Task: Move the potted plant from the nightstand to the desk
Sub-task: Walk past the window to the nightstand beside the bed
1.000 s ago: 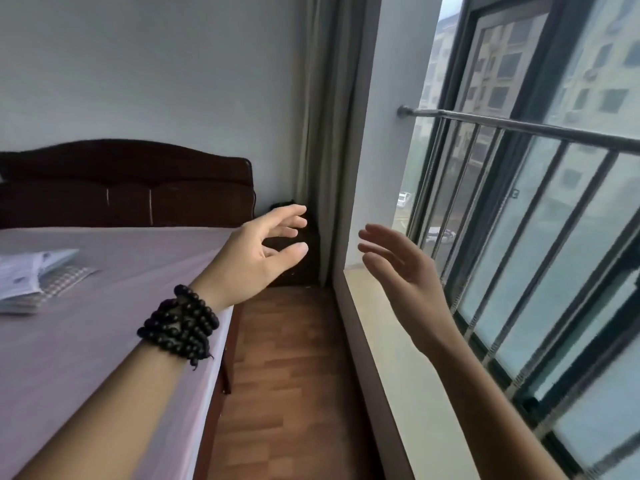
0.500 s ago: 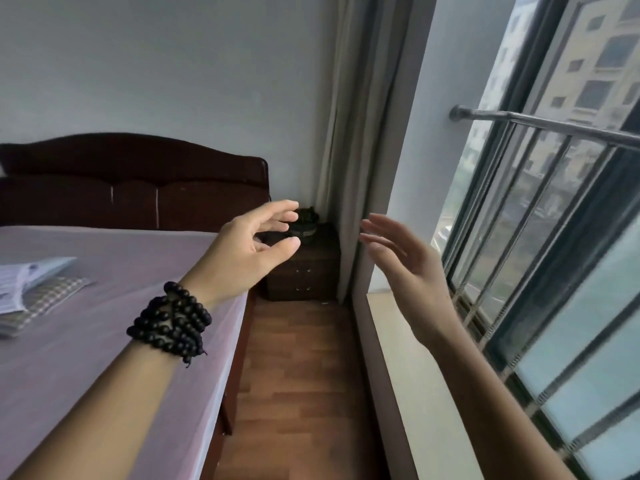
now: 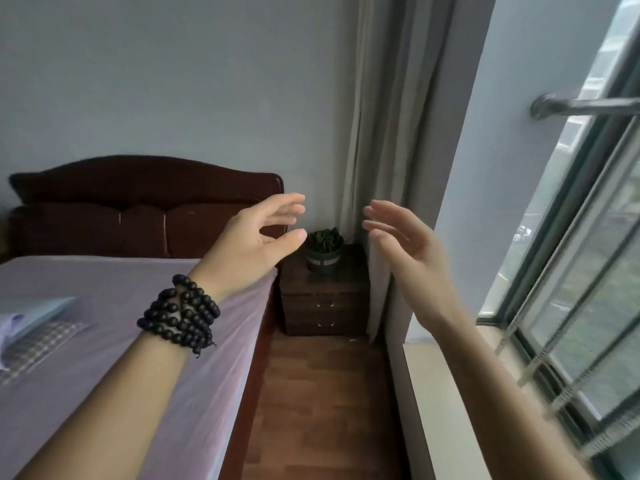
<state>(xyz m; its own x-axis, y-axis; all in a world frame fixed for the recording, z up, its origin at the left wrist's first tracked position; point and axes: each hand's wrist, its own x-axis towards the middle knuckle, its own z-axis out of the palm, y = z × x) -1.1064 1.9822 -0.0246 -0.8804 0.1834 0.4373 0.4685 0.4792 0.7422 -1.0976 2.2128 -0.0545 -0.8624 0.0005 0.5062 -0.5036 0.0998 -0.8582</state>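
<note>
A small potted plant [image 3: 324, 251] with dark green leaves in a dark pot with a pale band stands on the dark wooden nightstand [image 3: 323, 299] in the far corner. Both my hands are raised in front of me, well short of it. My left hand [image 3: 258, 239], a black bead bracelet on its wrist, hovers open to the left of the plant. My right hand [image 3: 403, 237] hovers open to the right of it, palm facing in. Neither hand touches anything. No desk is in view.
A bed [image 3: 104, 323] with a purple sheet and dark headboard [image 3: 145, 206] fills the left; folded cloth [image 3: 31, 327] lies on it. A narrow wooden floor strip [image 3: 322, 403] runs to the nightstand. A window ledge [image 3: 446, 393], railing [image 3: 585, 105] and curtain [image 3: 391, 133] line the right.
The view has swung left and up, and the nightstand with the plant has come fully into sight and closer. Both hands stay raised and open, now framing the plant.
</note>
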